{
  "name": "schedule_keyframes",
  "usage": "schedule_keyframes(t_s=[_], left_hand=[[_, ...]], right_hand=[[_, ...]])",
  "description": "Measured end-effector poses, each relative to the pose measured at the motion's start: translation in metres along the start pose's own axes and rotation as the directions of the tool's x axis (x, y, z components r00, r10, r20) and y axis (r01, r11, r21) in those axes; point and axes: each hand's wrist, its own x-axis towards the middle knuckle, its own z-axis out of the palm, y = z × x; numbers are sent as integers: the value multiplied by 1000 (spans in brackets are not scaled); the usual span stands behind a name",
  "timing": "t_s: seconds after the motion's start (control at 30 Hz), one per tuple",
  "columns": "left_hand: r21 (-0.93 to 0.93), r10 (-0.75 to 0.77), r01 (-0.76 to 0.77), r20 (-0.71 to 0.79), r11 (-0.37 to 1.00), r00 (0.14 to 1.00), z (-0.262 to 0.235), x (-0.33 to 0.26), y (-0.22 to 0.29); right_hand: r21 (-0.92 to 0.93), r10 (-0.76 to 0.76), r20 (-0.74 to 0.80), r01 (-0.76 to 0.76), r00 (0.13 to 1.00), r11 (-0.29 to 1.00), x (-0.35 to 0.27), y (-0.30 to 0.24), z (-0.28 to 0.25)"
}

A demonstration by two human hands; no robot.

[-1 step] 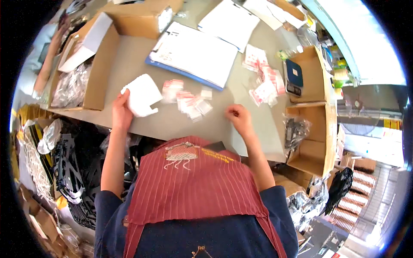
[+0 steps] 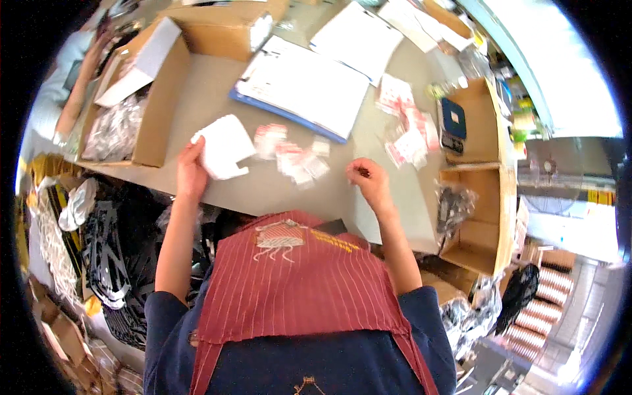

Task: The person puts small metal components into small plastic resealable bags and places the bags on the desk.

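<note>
In my left hand [image 2: 191, 170] is a white sheet [image 2: 225, 147] with a notched lower edge, pinched at its left side above the table. My right hand [image 2: 370, 182] is curled over the table near its front edge. Something small and dark shows at its fingers, too small to name. Between my hands, nearer the sheet, lie small clear zip bags [image 2: 296, 161] with red-and-white tops, in a loose spread. A second heap of red-and-white zip bags [image 2: 409, 125] lies beyond my right hand.
A blue clipboard with papers [image 2: 306, 85] lies at the table's middle back. At left stands a cardboard box [image 2: 158, 108] holding clear plastic bags, with another person's arm [image 2: 74, 99] beyond it. To the right, a small scale [image 2: 453, 125] leans by open cardboard boxes [image 2: 480, 217].
The whole view has shifted slightly, moving the table things a little rightward. My right hand has turned a bit, so more of the dark thing at its fingers shows.
</note>
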Motion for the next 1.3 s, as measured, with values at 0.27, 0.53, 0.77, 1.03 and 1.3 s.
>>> schedule_keyframes(t_s=[0.27,0.53,0.77,1.03,1.3], left_hand=[[95,-13,10,30,995,999,30,-14,14],[307,41,-95,178,947,983,15,-12,-7],[316,-22,-47,212,948,977,9,-12,-1],[376,-12,-79,234,923,972,10,-12,-1],[357,50,-112,176,927,983,13,-13,-10]], right_hand=[[559,-465,142,317,874,766,135,-243,108],[337,-813,215,740,542,582,207,-344,287],[364,-785,284,695,551,619,197,-340,278],[-15,-845,91,849,526,527,277,-389,253],[389,-696,162,603,700,697,201,-326,166]])
